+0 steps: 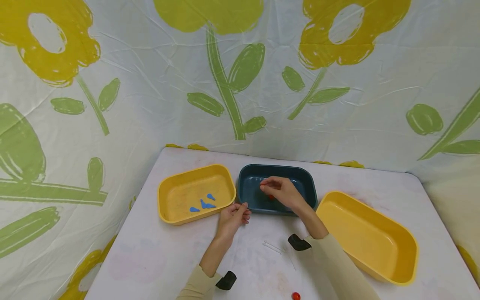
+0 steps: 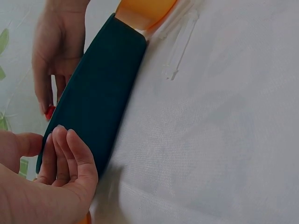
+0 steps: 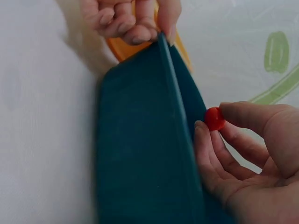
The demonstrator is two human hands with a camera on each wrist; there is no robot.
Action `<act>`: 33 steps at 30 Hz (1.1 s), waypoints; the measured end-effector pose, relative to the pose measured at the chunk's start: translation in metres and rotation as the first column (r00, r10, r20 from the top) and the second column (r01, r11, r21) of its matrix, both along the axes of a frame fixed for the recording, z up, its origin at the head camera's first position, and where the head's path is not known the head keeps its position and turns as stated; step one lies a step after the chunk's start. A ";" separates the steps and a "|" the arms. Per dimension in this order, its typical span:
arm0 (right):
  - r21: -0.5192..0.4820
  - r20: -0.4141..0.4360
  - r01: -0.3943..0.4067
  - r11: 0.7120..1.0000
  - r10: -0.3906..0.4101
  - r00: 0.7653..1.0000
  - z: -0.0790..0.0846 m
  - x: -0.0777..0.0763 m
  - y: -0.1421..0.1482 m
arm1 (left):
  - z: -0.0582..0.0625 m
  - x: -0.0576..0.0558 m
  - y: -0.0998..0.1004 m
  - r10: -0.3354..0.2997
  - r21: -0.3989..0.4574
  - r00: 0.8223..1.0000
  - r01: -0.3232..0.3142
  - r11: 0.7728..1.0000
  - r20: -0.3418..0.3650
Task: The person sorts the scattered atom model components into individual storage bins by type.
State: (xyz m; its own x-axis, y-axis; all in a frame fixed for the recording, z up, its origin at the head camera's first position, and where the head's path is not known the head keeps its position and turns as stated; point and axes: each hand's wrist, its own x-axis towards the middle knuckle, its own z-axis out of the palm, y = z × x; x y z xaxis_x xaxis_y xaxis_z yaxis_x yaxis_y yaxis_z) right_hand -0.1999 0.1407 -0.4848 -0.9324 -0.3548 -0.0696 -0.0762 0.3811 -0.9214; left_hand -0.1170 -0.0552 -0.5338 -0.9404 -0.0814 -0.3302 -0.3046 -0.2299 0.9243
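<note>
My right hand point(image 1: 283, 192) is over the dark teal tray point(image 1: 277, 168), pinching a small round red bead point(image 3: 215, 118) between thumb and fingertips. Another bit of red point(image 1: 271, 197) shows below that hand, mostly hidden by it. At the tray's near left corner, my left hand point(image 1: 231, 216) pinches the rim, thumb on the inner side and fingers along the outer wall. In the left wrist view the bead shows just past the rim, in the right hand's fingertips.
Left of the teal tray stands a yellow tray point(image 1: 176, 179) with several blue drop-shaped pieces point(image 1: 204, 204). A second yellow tray point(image 1: 369, 233) sits to the right. Thin clear sticks point(image 1: 273, 247) lie on the white table, and a red bead point(image 1: 296, 296) lies near its front.
</note>
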 end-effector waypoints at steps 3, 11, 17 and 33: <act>0.005 -0.015 0.002 1.000 -0.002 1.000 -0.004 -0.004 -0.001 | 0.000 0.000 0.000 0.000 0.001 1.000 0.000 1.000 -0.003; 0.041 -0.071 -0.003 0.999 0.006 0.997 -0.016 -0.011 -0.003 | -0.001 0.000 0.000 -0.006 -0.006 1.000 0.006 1.000 -0.011; 0.120 -0.125 -0.002 0.993 0.017 0.992 -0.022 -0.017 -0.005 | 0.001 -0.001 0.001 0.002 0.001 1.000 -0.002 1.000 0.002; 0.245 -0.210 -0.069 0.967 0.123 0.970 -0.036 -0.025 -0.011 | 0.002 0.000 0.001 -0.002 0.009 1.000 0.002 1.000 0.009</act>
